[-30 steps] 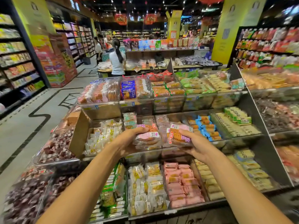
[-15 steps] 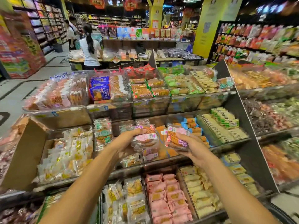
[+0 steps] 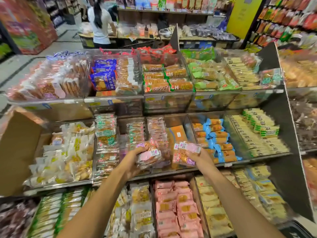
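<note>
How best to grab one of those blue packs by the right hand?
I'd pinch a blue pack across its narrow middle, coming from above: the packs lie sideways in a row, crimped ends left and right, and the bin is open on top.

Blue cracker packs (image 3: 217, 140) mid-shelf, pink packs (image 3: 173, 212) a tier lower, cardboard box (image 3: 18, 152) far left, someone in white (image 3: 100, 28) behind.

Single wide-angle view from the wearer's head, facing forward and down. The left hand (image 3: 135, 158) and right hand (image 3: 201, 156) sit near centre, the shelves (image 3: 168, 100) close ahead.
</note>
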{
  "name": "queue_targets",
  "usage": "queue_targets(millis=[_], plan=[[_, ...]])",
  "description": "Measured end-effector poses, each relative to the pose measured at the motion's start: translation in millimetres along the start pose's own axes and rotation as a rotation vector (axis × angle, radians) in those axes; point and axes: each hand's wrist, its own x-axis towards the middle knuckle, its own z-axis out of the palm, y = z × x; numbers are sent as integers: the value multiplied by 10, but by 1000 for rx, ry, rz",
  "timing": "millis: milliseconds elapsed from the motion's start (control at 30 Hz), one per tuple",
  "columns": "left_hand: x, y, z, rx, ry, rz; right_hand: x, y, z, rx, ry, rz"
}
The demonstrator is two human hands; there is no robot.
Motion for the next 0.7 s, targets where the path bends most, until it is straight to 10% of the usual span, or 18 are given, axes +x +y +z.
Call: queue_targets(millis=[700], plan=[[24,-230,-198,-326,106,122,171,1,539,-977,-115,-219]])
